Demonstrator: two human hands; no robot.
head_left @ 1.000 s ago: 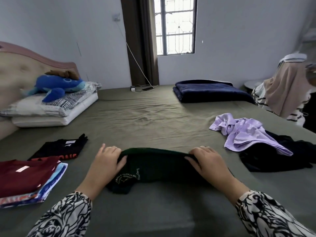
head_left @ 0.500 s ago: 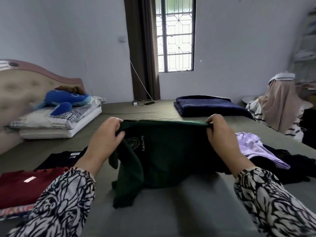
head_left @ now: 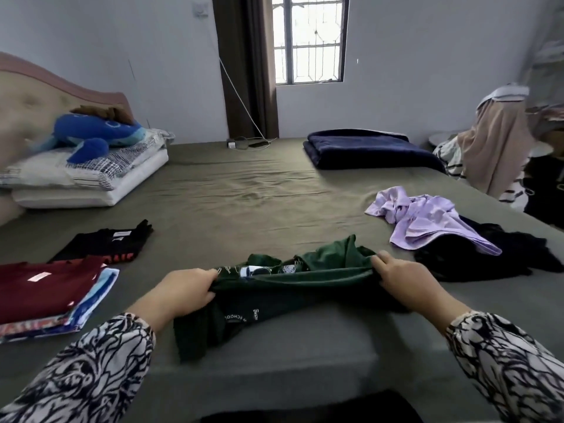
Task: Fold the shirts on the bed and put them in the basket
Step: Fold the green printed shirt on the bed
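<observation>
Both hands, left (head_left: 186, 290) & right (head_left: 406, 280), have fingers clenched on the green shirt (head_left: 293, 288), stretched between them on the bed (head_left: 244, 190) w/ fold edge taut, prob. to crease it straight.

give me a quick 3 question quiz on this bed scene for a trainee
1. True or false: both hands grip the dark green shirt.
2. Which garment lies crumpled on the black clothing at the right? A) lilac shirt B) maroon shirt C) navy blanket
3. Fill in: the maroon shirt tops the folded stack on the person's ____ side.

Key:
1. True: left hand and right hand each hold an end.
2. A, the lilac shirt.
3. Left.
</observation>
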